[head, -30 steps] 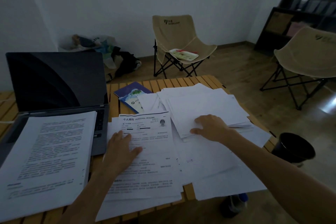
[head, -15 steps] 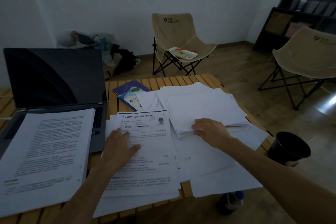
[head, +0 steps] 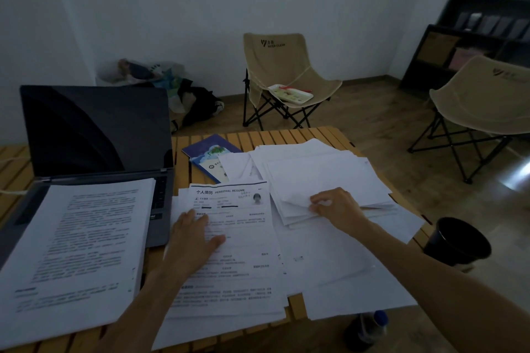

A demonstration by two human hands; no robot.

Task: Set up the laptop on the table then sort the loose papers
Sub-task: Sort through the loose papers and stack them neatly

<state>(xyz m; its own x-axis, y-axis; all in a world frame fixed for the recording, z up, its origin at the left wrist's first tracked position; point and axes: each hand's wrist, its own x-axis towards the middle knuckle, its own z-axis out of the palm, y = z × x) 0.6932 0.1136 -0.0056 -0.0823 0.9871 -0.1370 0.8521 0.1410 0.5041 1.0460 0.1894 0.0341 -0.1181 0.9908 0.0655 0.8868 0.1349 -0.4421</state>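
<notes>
An open laptop [head: 94, 132] with a dark screen stands at the left of the slatted wooden table [head: 289, 135]. A thick stack of printed pages [head: 77, 252] lies over its keyboard. My left hand [head: 192, 241] rests flat, fingers straight, on a printed resume sheet [head: 238, 238] atop a pile in the middle. My right hand [head: 335, 206] pinches the near corner of the top sheet of a blank white paper stack [head: 321, 178] at the right, lifting it a little. More loose white sheets [head: 344, 275] spread under my right forearm.
A blue booklet [head: 209, 155] lies behind the papers. Two beige folding chairs [head: 286, 77] [head: 481, 100] stand beyond the table, one holding a tray. A black bin [head: 456, 241] and a bottle [head: 370, 327] sit on the floor to the right. A dark shelf [head: 470, 40] is far right.
My right hand's fingers have curled from lying on the blank stack to pinching and lifting the corner of its top sheet. My left hand stays flat on the resume.
</notes>
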